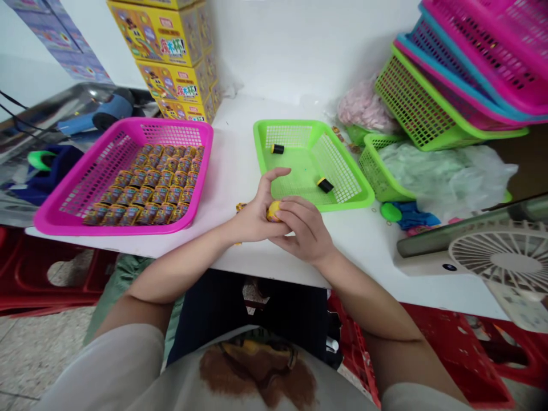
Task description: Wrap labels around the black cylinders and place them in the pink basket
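Note:
Both hands meet at the front edge of the white table [231, 165], closed round one small yellow item [274, 210]. My left hand [257, 214] cups it from the left with the index finger raised, and my right hand [302, 225] pinches it from the right. Just beyond them lies a green basket [263, 142] holding two small black-and-yellow cylinders, one at the back [277, 149] and one nearer [325, 184]. To the left a pink basket [85, 182] holds rows of several wrapped small pieces [149, 188].
Yellow printed boxes [171, 51] are stacked at the back. Tilted green, pink and blue baskets [449, 74] pile up at the right over plastic bags [445, 171]. A small white fan [500, 262] sits at the right front. Red crates [51, 279] stand under the table.

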Demonstrator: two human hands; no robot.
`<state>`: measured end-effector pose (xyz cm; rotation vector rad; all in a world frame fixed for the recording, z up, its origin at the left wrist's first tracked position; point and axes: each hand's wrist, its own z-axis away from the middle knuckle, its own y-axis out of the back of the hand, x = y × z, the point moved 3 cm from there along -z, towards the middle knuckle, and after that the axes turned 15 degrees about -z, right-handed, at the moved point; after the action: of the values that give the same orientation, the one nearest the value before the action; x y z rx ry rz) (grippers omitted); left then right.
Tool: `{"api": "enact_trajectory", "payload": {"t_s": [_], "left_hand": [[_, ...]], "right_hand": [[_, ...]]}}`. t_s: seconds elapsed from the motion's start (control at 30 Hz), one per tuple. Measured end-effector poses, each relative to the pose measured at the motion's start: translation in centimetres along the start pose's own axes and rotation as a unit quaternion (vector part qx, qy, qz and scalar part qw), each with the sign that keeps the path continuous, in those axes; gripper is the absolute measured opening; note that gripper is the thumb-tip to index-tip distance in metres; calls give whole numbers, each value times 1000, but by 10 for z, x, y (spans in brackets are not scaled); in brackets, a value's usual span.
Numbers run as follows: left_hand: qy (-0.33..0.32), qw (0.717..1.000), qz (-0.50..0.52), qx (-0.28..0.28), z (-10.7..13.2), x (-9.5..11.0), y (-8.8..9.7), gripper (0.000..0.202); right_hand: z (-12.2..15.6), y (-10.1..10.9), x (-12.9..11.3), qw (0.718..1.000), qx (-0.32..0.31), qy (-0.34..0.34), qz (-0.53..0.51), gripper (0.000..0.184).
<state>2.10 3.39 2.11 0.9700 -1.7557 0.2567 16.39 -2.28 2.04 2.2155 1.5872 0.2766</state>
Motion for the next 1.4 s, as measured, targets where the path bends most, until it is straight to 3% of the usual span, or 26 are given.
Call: {"api": "enact_trajectory", "payload": {"t_s": [0.17, 0.43, 0.63, 0.73, 0.8, 0.87, 0.93, 1.0, 1.03, 1.13, 1.17, 1.23, 1.27, 1.33, 1.4], "left_hand": [[-37, 998, 34, -31, 1, -2, -7, 99], [17, 998, 33, -48, 0, -2, -6, 112], [22, 993, 61, -101, -1, -2, 0, 110], [-15, 996, 13, -84, -5, 5, 5, 95], [-38, 996, -72, -27, -4, 20, 9, 68], [-40, 981, -182, 45, 2, 41, 14, 39], [-23, 961, -265, 81, 10, 60, 23, 26], [5, 942, -320, 101, 18, 68, 48, 25], [22, 931, -347, 114, 21, 66, 69, 27], [97, 869, -449, 183, 28, 42, 166, 36], [154, 843, -483, 179, 30, 28, 201, 39], [321, 758, -545, 159, 37, 1, 266, 42], [343, 738, -559, 157, 40, -7, 288, 42], [355, 718, -581, 140, 46, -17, 313, 44], [346, 716, -597, 106, 53, -23, 317, 43]], "right_hand": [[4, 5, 0, 999, -32, 13, 34, 50], [1, 8, 3, 999, -37, 15, -16, 55], [4, 7, 3, 999, -40, 8, -4, 59], [1, 7, 5, 999, -17, 12, 38, 48], [-1, 9, 8, 998, 24, 15, 60, 45], [-2, 12, 12, 996, 58, 19, 70, 51], [0, 14, 16, 994, 69, 22, 78, 64], [4, 15, 22, 995, 58, 10, 79, 73], [6, 16, 25, 996, 51, -7, 74, 75], [13, 21, 39, 994, 46, -83, 59, 63], [15, 24, 43, 991, 48, -110, 67, 57], [15, 32, 51, 982, 50, -148, 109, 44], [14, 37, 54, 975, 49, -166, 139, 39], [10, 50, 62, 955, 59, -214, 198, 32], [6, 65, 71, 924, 78, -290, 239, 31]]}}
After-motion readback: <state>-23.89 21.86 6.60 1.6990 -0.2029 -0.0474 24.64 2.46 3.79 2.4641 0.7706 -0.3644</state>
